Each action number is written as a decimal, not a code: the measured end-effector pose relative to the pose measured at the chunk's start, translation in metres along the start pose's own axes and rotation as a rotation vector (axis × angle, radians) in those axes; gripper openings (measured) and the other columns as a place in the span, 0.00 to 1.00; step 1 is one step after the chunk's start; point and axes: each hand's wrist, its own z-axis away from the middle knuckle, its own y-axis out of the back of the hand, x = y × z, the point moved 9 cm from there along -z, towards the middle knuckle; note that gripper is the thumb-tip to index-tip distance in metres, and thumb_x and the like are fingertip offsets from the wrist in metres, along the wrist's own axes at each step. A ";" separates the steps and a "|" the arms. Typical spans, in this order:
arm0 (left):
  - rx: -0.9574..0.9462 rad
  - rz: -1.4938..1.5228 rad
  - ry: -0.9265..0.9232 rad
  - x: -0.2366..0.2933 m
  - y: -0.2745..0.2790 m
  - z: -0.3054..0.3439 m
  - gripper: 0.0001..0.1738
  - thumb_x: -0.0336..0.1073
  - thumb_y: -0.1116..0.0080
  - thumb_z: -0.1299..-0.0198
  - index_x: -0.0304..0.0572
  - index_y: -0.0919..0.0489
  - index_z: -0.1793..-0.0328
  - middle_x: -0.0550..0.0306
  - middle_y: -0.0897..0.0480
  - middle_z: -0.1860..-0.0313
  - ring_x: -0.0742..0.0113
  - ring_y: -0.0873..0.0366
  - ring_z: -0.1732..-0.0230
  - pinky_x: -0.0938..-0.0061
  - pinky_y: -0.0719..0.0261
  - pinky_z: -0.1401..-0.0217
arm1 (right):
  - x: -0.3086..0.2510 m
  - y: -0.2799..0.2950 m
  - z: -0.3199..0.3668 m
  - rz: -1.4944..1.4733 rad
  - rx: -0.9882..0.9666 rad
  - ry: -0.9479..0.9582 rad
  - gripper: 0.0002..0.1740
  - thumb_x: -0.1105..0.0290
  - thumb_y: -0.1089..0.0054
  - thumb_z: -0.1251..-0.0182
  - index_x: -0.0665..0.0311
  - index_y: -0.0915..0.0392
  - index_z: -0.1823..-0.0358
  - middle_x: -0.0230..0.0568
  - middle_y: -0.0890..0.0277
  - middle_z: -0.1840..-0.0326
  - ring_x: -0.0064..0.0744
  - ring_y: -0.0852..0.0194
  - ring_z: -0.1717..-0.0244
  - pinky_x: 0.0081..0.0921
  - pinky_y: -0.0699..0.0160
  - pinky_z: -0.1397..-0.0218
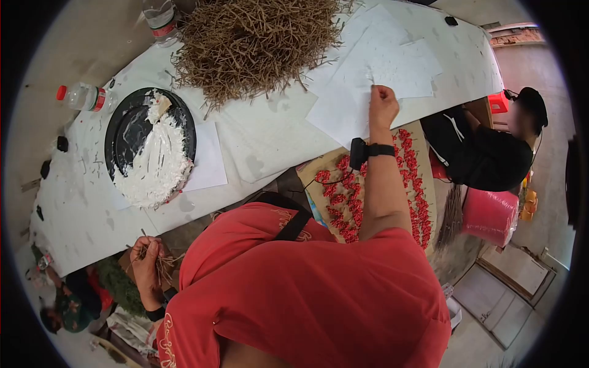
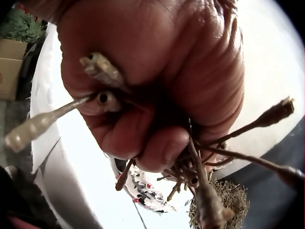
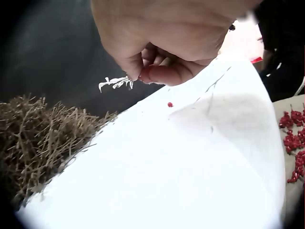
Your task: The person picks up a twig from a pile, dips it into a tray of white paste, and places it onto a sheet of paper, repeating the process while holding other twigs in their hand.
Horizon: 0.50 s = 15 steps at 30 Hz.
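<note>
The left hand (image 1: 146,265) grips several thin brown twigs off the table's near left edge; in the left wrist view the fingers curl round the twigs (image 2: 209,205), whose knobbed ends stick out on both sides. Over white sheets (image 1: 346,113) on the table's right part, the right hand (image 1: 383,107) pinches a small piece; in the right wrist view that piece has a white-coated, branched tip (image 3: 116,83) that points away from the fingertips. A tiny red bit (image 3: 170,104) shows on the white surface below.
A large heap of brown twigs (image 1: 257,43) lies at the table's back. A black round tray (image 1: 126,110) holds white paste. Two plastic bottles (image 1: 83,97) are at the left. Rows of red berry clusters (image 1: 350,208) lie below the table edge. A person in black (image 1: 500,153) sits at the right.
</note>
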 end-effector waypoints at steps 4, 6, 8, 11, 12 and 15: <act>0.020 -0.010 0.003 -0.002 0.002 0.003 0.06 0.27 0.39 0.40 0.36 0.25 0.60 0.56 0.20 0.63 0.75 0.29 0.71 0.81 0.29 0.66 | 0.066 0.022 -0.035 0.120 0.087 -0.190 0.10 0.63 0.36 0.45 0.63 0.17 0.69 0.42 0.19 0.74 0.42 0.21 0.71 0.32 0.22 0.63; 0.030 -0.012 0.002 0.000 0.001 0.006 0.06 0.27 0.39 0.40 0.36 0.25 0.60 0.56 0.20 0.63 0.75 0.29 0.71 0.81 0.29 0.66 | 0.096 0.023 -0.052 0.206 0.073 -0.250 0.10 0.63 0.37 0.45 0.63 0.17 0.69 0.44 0.19 0.73 0.43 0.20 0.69 0.33 0.22 0.61; 0.076 -0.079 0.000 0.004 0.002 0.005 0.04 0.27 0.40 0.39 0.37 0.25 0.61 0.57 0.20 0.65 0.76 0.29 0.72 0.82 0.30 0.67 | 0.138 0.024 -0.070 0.245 0.058 -0.281 0.11 0.63 0.38 0.45 0.63 0.17 0.69 0.45 0.18 0.72 0.43 0.19 0.68 0.34 0.22 0.61; 0.129 -0.285 0.049 0.017 -0.001 0.003 0.04 0.30 0.42 0.38 0.39 0.24 0.65 0.61 0.23 0.71 0.77 0.30 0.73 0.84 0.33 0.69 | 0.130 0.011 -0.082 0.571 0.001 0.187 0.20 0.55 0.44 0.40 0.68 0.17 0.64 0.46 0.18 0.75 0.44 0.18 0.71 0.36 0.21 0.60; 0.116 -0.324 0.042 0.023 -0.010 -0.003 0.06 0.32 0.42 0.38 0.39 0.24 0.67 0.63 0.24 0.73 0.78 0.30 0.72 0.86 0.35 0.71 | 0.120 0.019 -0.078 0.520 0.112 0.128 0.19 0.58 0.41 0.41 0.68 0.17 0.59 0.49 0.17 0.68 0.46 0.19 0.65 0.37 0.22 0.56; 0.067 -0.205 0.109 0.041 -0.045 -0.020 0.05 0.32 0.40 0.40 0.38 0.22 0.63 0.64 0.23 0.71 0.80 0.27 0.69 0.85 0.29 0.68 | 0.021 -0.002 -0.046 0.241 -0.024 0.218 0.20 0.64 0.34 0.43 0.64 0.20 0.50 0.44 0.19 0.61 0.35 0.21 0.66 0.30 0.22 0.61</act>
